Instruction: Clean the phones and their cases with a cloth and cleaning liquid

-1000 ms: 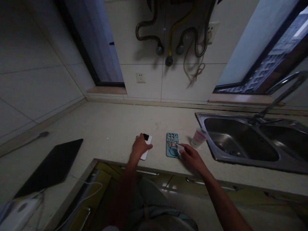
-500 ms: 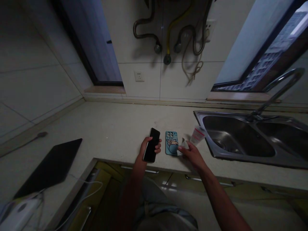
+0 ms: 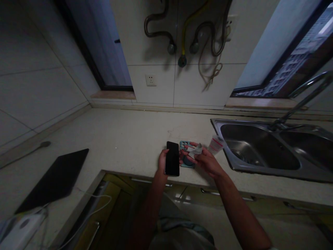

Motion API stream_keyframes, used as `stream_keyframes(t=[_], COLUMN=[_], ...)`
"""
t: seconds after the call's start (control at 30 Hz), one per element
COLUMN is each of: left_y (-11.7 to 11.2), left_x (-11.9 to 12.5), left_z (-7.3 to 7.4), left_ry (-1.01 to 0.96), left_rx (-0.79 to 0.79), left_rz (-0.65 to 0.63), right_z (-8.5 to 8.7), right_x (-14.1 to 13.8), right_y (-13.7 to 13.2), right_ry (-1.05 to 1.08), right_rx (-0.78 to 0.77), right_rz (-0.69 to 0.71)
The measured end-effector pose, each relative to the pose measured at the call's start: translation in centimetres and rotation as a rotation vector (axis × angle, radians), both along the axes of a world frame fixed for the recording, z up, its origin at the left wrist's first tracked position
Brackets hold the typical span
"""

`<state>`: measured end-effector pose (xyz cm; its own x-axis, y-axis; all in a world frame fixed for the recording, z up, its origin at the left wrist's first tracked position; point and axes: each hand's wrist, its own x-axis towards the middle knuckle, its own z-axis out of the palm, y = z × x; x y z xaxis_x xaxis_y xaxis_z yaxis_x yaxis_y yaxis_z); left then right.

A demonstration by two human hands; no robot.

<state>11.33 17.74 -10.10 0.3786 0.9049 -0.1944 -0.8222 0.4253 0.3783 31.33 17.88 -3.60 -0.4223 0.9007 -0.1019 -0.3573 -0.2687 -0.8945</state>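
Note:
My left hand (image 3: 161, 163) grips a black phone (image 3: 172, 158) screen up, just above the front edge of the pale counter (image 3: 125, 139). My right hand (image 3: 206, 162) is right beside it, its fingers pinched on a small whitish wipe (image 3: 195, 150). A blue phone case (image 3: 185, 146) with a cartoon print lies flat on the counter beneath both hands, partly hidden by them. A small white bottle with a red label (image 3: 214, 143) lies tilted by the sink's left rim, close to my right hand.
A steel double sink (image 3: 262, 149) with a tap fills the right. At the left lie a dark flat board (image 3: 56, 178) and a white device with a cable (image 3: 18, 227). Hoses (image 3: 182, 31) and a wall socket (image 3: 151, 80) hang on the back wall. An open cabinet gap sits below.
My left hand picked the phone up off the counter, turned it screen up and brought it right. My right hand lifted the wipe off the blue case toward the phone.

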Motion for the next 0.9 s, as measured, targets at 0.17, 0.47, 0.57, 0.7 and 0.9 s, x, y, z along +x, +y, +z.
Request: stream_keyframes(t=[0.17,0.47,0.57,0.7,0.9], left_y=[0.8,0.4,0.5,0.6,0.2], left_x=[0.6,1.2,0.8,0.4,0.1], left_z=[0.1,0.9,0.8,0.7,0.7], left_ry=[0.089,0.072,0.104,0.11,0.038], left_rx=[-0.054,-0.066,-0.123,-0.111,0.037], left_rz=[-0.052,-0.001,-0.015,0.002,0.124], right_z=[-0.5,-0.4,-0.5,-0.3,0.2], right_x=[0.0,-1.2,-1.7,-1.8,-0.6], right_y=[1.1,1.9,2.1,2.2,2.0], right_ry=[-0.264,-0.557,-0.465,-0.248,-0.119], right_rx=[0.068,0.285,0.172,-0.004,-0.052], right_rz=[-0.016,-0.018,0.021,0.052,0.097])
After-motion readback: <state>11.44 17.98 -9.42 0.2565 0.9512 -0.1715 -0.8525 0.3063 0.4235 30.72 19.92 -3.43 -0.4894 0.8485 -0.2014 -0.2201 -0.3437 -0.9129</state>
